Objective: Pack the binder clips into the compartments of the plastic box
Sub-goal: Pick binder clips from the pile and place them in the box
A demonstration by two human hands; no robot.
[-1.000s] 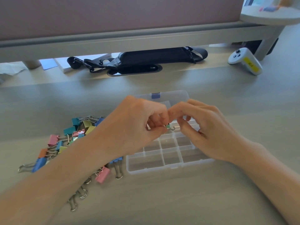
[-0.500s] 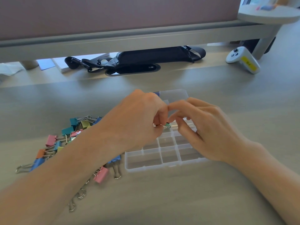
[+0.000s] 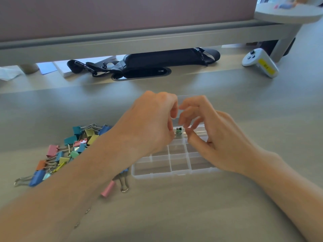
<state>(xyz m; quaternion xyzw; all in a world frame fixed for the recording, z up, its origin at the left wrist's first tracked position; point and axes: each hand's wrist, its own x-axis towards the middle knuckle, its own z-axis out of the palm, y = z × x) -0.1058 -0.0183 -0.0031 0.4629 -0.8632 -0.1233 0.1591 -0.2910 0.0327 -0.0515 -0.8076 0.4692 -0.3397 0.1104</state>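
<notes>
The step in hand was placing a single clip. The left hand (image 3: 153, 123) pinched a small green binder clip (image 3: 178, 131) by its wire handles, its grip closed tight on them, and held it just above the far compartments of the plastic box (image 3: 174, 174). Whether the clip had touched a compartment floor could not be told. The right hand (image 3: 213, 138) hovered over the right side of the box with its grip loose, the fingers curled and spread, and its thumb tip lay just beside the clip, apparently holding nothing. The near compartments showed no clips, so the packing looked barely begun. The pile of binder clips (image 3: 70, 149) lay on the surface (image 3: 174, 215) to the left of the box, with a pink clip (image 3: 108, 188) nearer the box's near left corner. The next move probably called for lowering the green clip inside one divider cell, handles folded so it lay flat, and letting go before reaching left for another.
</notes>
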